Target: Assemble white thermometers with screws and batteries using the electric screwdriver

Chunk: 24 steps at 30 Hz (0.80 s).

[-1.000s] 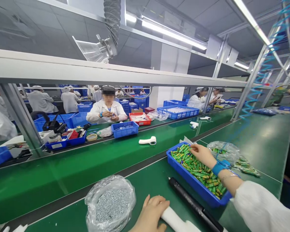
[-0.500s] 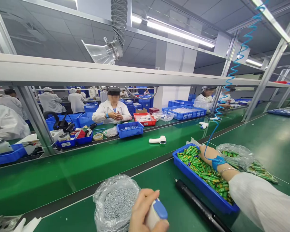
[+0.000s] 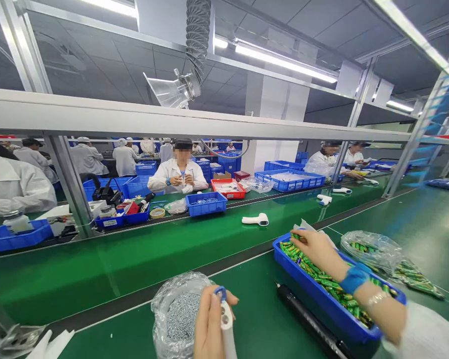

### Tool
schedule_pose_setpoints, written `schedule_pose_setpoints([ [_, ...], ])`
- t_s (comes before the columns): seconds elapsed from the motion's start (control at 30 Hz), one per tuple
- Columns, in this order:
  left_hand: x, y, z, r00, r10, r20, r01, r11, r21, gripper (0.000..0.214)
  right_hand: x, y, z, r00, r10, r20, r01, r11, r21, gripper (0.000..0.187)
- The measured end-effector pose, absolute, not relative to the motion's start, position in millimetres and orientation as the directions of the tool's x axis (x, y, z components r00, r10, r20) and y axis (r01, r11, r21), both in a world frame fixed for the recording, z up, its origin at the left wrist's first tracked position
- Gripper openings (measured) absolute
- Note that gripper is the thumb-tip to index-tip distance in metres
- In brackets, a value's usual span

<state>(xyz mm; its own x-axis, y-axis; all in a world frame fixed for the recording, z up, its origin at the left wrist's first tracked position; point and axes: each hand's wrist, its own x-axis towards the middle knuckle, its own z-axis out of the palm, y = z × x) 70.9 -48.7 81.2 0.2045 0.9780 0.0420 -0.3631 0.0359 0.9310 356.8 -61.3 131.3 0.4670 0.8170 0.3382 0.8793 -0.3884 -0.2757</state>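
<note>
L hand [image 3: 208, 326]: closed round a white thermometer [image 3: 226, 321], held upright w/ blue-ringed end up, low centre, just in front of screw bag.
R hand [image 3: 316, 249]: reaches into blue bin [image 3: 322, 299], fingers curled over batteries at bin's far end; can't tell if any are pinched. Blue strap [image 3: 353, 278] on wrist.
Batteries [image 3: 322, 279]: green, loose pile in bin, R of centre on table [image 3: 262, 309].
Screw bag [image 3: 175, 314]: clear plastic, open, grey screws inside, touching L hand's far side.
Black tool [image 3: 307, 319]: lies on table betw. thermometer and bin, along bin's near wall.
2nd bag [image 3: 374, 249]: clear, more green batteries, just R of bin.
Belt [image 3: 134, 259]: green, beyond table; another white thermometer [image 3: 256, 219] lies on it.
Across belt: person in white coat [image 3: 179, 172] seated behind small blue tray [image 3: 205, 203].
</note>
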Motion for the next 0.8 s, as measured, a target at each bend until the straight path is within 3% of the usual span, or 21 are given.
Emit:
schedule_pose_setpoints([
  [0.17, 73, -57, 87, 0.170, 0.984, 0.044, -0.176, -0.014, 0.984, 0.055, 253, -85, 113, 0.310, 0.889, 0.337, 0.767, -0.024, -0.641, 0.044],
  [0.23, 74, -60, 82, 0.150, 0.988, 0.018, -0.117, 0.000, 0.993, 0.055, 218, -89, 103, 0.334, 0.893, 0.303, 0.477, 0.117, -0.871, 0.043],
  [0.3, 75, -62, 77, 0.162, 0.987, 0.003, -0.113, 0.015, 0.994, 0.057, 192, -88, 96, 0.368, 0.897, 0.245, 0.242, 0.162, -0.957, 0.041],
  [0.4, 76, -64, 74, 0.195, 0.981, -0.010, -0.134, 0.037, 0.990, 0.061, 172, -83, 93, 0.386, 0.893, 0.231, 0.189, 0.169, -0.967, 0.037],
  [0.53, 78, -65, 73, 0.210, 0.977, -0.029, -0.151, 0.062, 0.987, 0.062, 172, -81, 96, 0.332, 0.869, 0.366, 0.353, 0.246, -0.903, 0.030],
  [0.67, 79, -66, 70, 0.221, 0.974, -0.054, -0.176, 0.094, 0.980, 0.060, 179, -82, 93, 0.224, 0.883, 0.413, 0.469, 0.273, -0.840, 0.026],
  [0.8, 80, -67, 65, 0.209, 0.976, -0.054, -0.197, 0.096, 0.976, 0.062, 178, -82, 84, 0.179, 0.812, 0.555, 0.558, 0.381, -0.737, 0.025],
])
